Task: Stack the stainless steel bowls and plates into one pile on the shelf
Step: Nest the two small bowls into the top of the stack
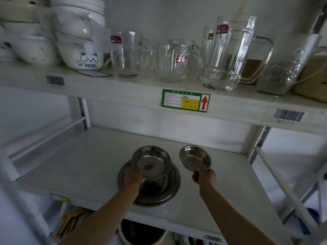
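A pile of wide stainless steel plates and bowls (pixel 159 191) rests on the white middle shelf (pixel 79 165). My left hand (pixel 132 177) grips a medium steel bowl (pixel 152 161) by its near-left rim, tilted toward me and held just above the pile. My right hand (pixel 205 177) holds a smaller steel bowl (pixel 194 159) by its near rim, also tilted, in the air to the right of the pile. The two held bowls are apart.
The upper shelf (pixel 123 92) overhangs close above, carrying glass mugs (pixel 127 53), a tall glass pitcher (pixel 228 53) and white ceramic bowls (pixel 83 55). Metal uprights (pixel 260 144) stand at the right. A dark pot (pixel 141 234) sits below.
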